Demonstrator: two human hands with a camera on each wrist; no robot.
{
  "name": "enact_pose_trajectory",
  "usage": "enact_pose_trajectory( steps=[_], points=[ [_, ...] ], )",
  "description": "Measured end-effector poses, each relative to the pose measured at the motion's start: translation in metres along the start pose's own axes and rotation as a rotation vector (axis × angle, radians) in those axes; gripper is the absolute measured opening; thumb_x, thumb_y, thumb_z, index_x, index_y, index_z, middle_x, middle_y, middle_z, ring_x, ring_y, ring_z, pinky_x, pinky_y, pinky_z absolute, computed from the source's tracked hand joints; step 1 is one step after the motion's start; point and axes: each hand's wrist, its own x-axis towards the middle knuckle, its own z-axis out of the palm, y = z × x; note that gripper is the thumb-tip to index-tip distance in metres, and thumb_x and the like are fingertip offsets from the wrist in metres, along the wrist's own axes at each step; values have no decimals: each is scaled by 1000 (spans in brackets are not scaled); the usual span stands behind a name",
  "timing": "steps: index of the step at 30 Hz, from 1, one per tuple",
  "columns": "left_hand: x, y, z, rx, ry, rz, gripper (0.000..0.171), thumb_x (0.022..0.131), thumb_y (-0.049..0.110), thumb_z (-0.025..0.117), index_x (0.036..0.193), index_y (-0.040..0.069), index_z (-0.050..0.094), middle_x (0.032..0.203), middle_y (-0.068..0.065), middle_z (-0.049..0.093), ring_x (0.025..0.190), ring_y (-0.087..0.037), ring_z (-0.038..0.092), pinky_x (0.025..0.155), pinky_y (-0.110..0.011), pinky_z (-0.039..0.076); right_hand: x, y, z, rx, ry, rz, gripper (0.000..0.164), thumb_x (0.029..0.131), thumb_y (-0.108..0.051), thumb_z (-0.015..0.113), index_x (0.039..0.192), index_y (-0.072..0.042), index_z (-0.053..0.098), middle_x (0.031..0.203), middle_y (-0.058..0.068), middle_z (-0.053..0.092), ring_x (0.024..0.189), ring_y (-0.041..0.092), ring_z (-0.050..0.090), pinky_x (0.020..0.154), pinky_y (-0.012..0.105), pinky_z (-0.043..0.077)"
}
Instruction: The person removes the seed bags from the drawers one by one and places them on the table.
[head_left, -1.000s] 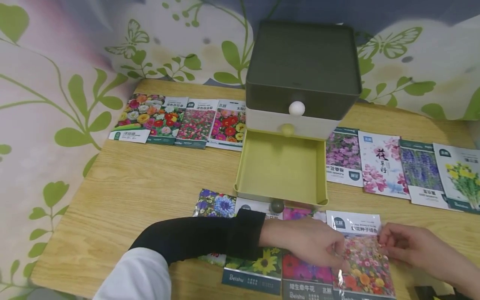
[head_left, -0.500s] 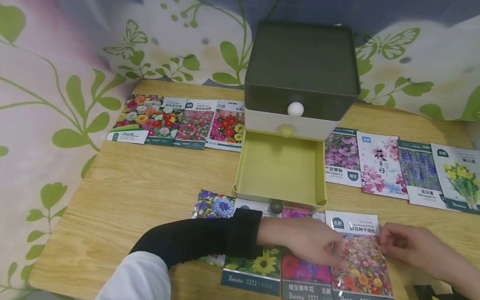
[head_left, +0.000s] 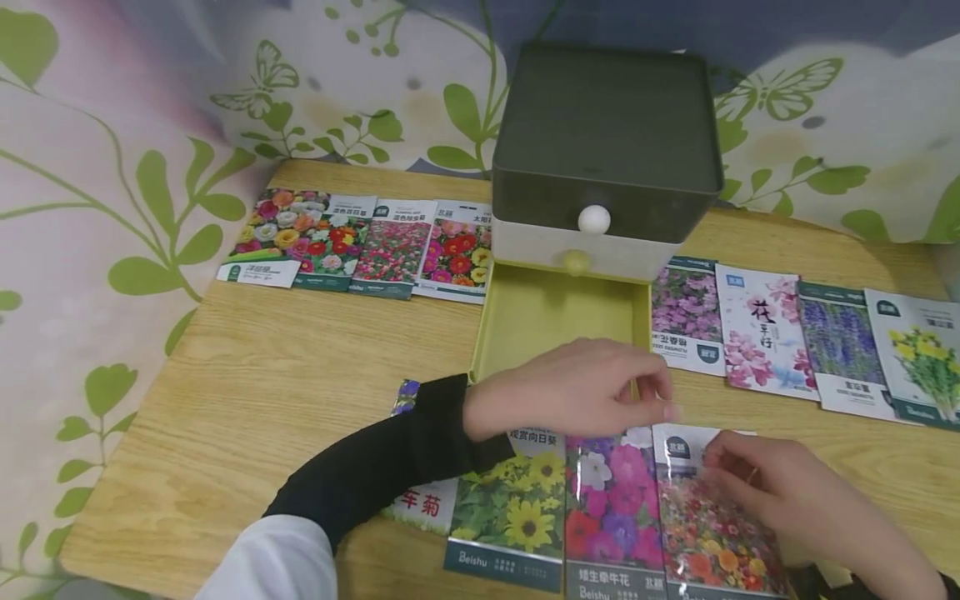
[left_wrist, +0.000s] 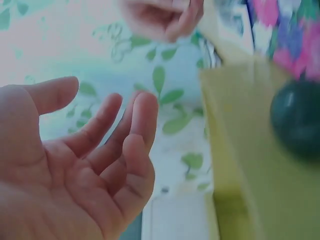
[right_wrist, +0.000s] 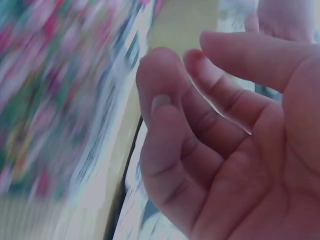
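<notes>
My left hand point(head_left: 570, 383), in a black cuff, hovers over the front of a pulled-out yellow drawer point(head_left: 562, 312). In the left wrist view its fingers are loosely bent with nothing between them; the drawer's dark round knob point(left_wrist: 295, 120) shows at right. My right hand point(head_left: 787, 483) hangs over the upper right of a mixed-flower seed packet point(head_left: 720, 550), its bent fingers empty in the right wrist view. Left of that packet lie a pink-and-red flower seed packet point(head_left: 615, 508), a yellow sunflower packet point(head_left: 517, 512) and a blue-flower packet point(head_left: 420, 504), partly hidden by my left arm.
The drawer belongs to a small cabinet with a dark top point(head_left: 607, 117) at the back of the wooden table point(head_left: 300, 358). Several seed packets point(head_left: 393, 250) overlap in a row left of it, and several more, such as a purple-spike flower packet point(head_left: 843, 342), lie to its right.
My left hand has risen off the mixed-flower packet and moved up and left over the drawer's front. My right hand has shifted left from the packet's right edge to above it.
</notes>
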Motion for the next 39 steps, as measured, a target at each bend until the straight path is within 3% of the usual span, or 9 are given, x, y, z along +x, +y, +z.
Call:
enact_pose_trajectory(
  steps=[4, 8, 15, 18, 21, 25, 28, 32, 39],
  points=[
    [-6, -4, -16, 43, 138, -5, 21, 103, 39, 55, 111, 22, 64, 100, 16, 60, 87, 4, 55, 78, -14, 43, 9, -13, 5, 38, -28, -83, 10, 101, -26, 61, 106, -19, 66, 84, -17, 63, 68, 0, 53, 59, 26, 47],
    [-13, -8, -30, 148, 275, -23, 23, 103, 40, 55, 111, 21, 64, 102, 13, 60, 88, -1, 55, 76, -16, 43, 18, -22, 9, 30, -47, -123, 12, 101, -28, 61, 108, -19, 67, 87, -17, 62, 69, 0, 53, 61, 25, 47],
    [-25, -24, -66, 339, 559, -5, 23, 102, 33, 58, 111, 14, 67, 107, 2, 64, 94, -9, 58, 79, -22, 45, 24, -40, 12, -86, 14, -201, 16, 98, -31, 65, 112, -24, 67, 97, -20, 63, 81, -3, 56, 71, 29, 53],
    [-32, -32, -81, 338, 724, 42, 20, 101, 28, 59, 108, 11, 67, 107, -1, 63, 97, -13, 59, 82, -25, 46, 27, -49, 14, -136, 40, -232, 16, 98, -30, 66, 113, -24, 68, 101, -20, 64, 86, -3, 59, 74, 32, 55],
    [-37, -40, -93, 329, 903, 156, 17, 99, 20, 60, 103, 5, 67, 106, -6, 62, 99, -18, 58, 87, -28, 45, 30, -59, 18, -208, 77, -266, 14, 98, -29, 67, 111, -24, 68, 97, -21, 64, 84, -3, 58, 73, 33, 55],
    [-37, -48, -104, 441, 1063, 251, 17, 98, 16, 60, 100, 0, 66, 112, -15, 60, 106, -29, 53, 97, -35, 39, 34, -72, 24, -337, 163, -279, 11, 95, -27, 70, 105, -22, 68, 89, -20, 60, 78, -2, 58, 69, 32, 54],
    [-35, -54, -109, 528, 1106, 236, 19, 99, 18, 58, 102, 1, 65, 122, -19, 57, 113, -35, 46, 103, -39, 32, 37, -80, 28, -394, 216, -278, 17, 93, -28, 72, 106, -18, 69, 89, -14, 63, 77, 4, 62, 67, 33, 55],
    [-31, -62, -112, 573, 1110, 197, 26, 99, 21, 56, 115, 3, 66, 139, -22, 50, 124, -37, 40, 110, -39, 25, 43, -90, 31, -414, 230, -290, 33, 92, -29, 73, 120, -13, 68, 98, -3, 69, 84, 13, 68, 70, 36, 56],
    [-25, -75, -117, 573, 983, 125, 39, 104, 28, 51, 135, 5, 61, 153, -21, 39, 144, -34, 28, 119, -34, 11, 57, -98, 38, -420, 214, -336, 49, 92, -28, 72, 138, -14, 59, 123, 5, 67, 98, 21, 69, 76, 40, 57]
  ],
)
